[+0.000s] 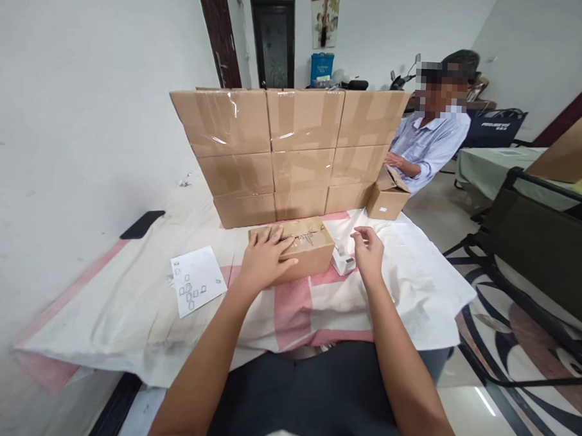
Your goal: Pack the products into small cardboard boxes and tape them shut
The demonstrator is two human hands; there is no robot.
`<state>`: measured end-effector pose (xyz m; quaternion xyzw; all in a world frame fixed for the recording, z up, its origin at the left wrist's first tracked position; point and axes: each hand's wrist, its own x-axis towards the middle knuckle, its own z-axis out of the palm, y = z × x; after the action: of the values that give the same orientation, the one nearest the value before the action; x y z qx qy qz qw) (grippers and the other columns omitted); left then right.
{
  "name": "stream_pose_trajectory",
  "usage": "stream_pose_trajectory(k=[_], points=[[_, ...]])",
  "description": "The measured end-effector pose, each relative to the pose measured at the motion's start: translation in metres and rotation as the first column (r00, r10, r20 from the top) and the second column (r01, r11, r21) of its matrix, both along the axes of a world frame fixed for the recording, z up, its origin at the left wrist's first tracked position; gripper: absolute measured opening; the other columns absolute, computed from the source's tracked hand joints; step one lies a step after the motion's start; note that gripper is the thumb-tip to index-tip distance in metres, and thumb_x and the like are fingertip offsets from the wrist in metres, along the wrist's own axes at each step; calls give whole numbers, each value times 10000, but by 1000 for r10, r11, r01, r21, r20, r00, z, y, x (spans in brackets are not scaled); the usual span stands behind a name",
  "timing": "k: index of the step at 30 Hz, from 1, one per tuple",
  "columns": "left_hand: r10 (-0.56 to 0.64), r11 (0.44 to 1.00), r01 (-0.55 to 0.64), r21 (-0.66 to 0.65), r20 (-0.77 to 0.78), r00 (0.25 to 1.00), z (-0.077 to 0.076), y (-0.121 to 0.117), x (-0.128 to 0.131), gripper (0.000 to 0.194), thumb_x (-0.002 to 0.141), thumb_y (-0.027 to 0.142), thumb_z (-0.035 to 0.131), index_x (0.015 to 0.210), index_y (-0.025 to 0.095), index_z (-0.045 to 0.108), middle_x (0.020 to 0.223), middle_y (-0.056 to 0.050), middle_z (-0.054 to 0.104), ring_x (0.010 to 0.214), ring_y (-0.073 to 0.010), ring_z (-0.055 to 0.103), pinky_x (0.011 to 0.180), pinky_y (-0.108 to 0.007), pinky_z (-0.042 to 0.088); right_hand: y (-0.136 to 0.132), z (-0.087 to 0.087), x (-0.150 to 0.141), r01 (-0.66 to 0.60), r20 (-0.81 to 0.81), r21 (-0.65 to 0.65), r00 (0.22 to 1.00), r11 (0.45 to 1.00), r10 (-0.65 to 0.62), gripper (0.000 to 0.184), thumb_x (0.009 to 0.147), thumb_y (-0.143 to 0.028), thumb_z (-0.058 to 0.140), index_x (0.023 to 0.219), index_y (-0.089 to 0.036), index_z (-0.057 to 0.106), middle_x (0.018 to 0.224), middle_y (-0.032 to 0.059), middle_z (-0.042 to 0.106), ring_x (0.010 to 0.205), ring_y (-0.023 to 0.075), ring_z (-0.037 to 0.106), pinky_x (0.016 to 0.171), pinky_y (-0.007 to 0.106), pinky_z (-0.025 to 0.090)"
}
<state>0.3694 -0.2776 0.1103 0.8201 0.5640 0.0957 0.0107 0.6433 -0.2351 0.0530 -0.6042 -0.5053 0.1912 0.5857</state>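
A small brown cardboard box (305,245), taped along its top, lies on the white and pink cloth (316,309) in front of me. My left hand (265,255) rests flat on the box's left end, fingers spread. My right hand (369,250) hovers just right of the box with loosely curled fingers, holding nothing. It is above a white tape dispenser (343,261) that sits beside the box.
A wall of stacked sealed cartons (294,154) stands behind the box. A white sheet with small stickers (196,279) and a black phone (142,224) lie at left. Another seated person (429,144) handles an open carton (387,195) at right. A dark frame (535,241) stands at right.
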Motion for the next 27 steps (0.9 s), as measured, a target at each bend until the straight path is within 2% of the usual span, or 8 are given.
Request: stream_pose_trajectory(k=[3, 5, 8, 11, 17, 27], points=[[-16, 1000, 16, 25, -17, 1000, -1, 3, -6, 635, 966, 636, 490, 1524, 336, 534, 1703, -41, 344, 1587, -379, 245, 1273, -556, 173, 8, -13, 22, -15, -4, -269, 1000, 963, 15, 279, 829, -404, 512, 726, -198, 670, 812, 88, 726, 755, 228, 668, 724, 338, 517], [-20, 999, 20, 37, -11, 1000, -1, 3, -8, 637, 968, 632, 493, 1527, 329, 534, 1697, -46, 354, 1585, -381, 254, 1275, -552, 176, 13, -22, 27, -47, -25, -369, 999, 928, 40, 310, 822, -399, 526, 623, -194, 645, 644, 68, 668, 574, 199, 601, 586, 318, 463], [-16, 998, 17, 61, -14, 1000, -2, 1, -7, 649, 968, 630, 503, 1535, 317, 528, 1693, -52, 357, 1583, -381, 267, 1274, -554, 196, 15, -27, 28, -77, -42, -469, 997, 880, 65, 331, 828, -375, 559, 558, -195, 624, 496, 29, 580, 438, 161, 495, 500, 299, 385], [-7, 993, 11, 117, -32, 999, -5, -1, -6, 617, 974, 611, 511, 1516, 319, 550, 1680, -48, 381, 1569, -368, 310, 1261, -551, 248, 13, -23, 28, -106, -51, -527, 994, 843, 93, 338, 847, -344, 573, 556, -185, 639, 443, 14, 546, 413, 148, 472, 500, 284, 376], [-12, 971, 22, 237, -43, 999, -10, -2, -6, 568, 974, 561, 548, 1473, 293, 599, 1631, -55, 464, 1519, -368, 409, 1226, -558, 336, 8, -11, 21, -151, -57, -587, 988, 795, 146, 364, 873, -325, 588, 555, -159, 652, 518, 34, 616, 441, 128, 462, 525, 278, 359], [-19, 962, 22, 272, -16, 1000, -14, -2, -7, 570, 972, 560, 558, 1470, 288, 603, 1612, -57, 493, 1504, -366, 433, 1217, -558, 350, 6, -4, 21, -133, -8, -633, 986, 763, 165, 385, 878, -253, 639, 506, -160, 612, 400, -4, 509, 385, 105, 417, 495, 268, 312]])
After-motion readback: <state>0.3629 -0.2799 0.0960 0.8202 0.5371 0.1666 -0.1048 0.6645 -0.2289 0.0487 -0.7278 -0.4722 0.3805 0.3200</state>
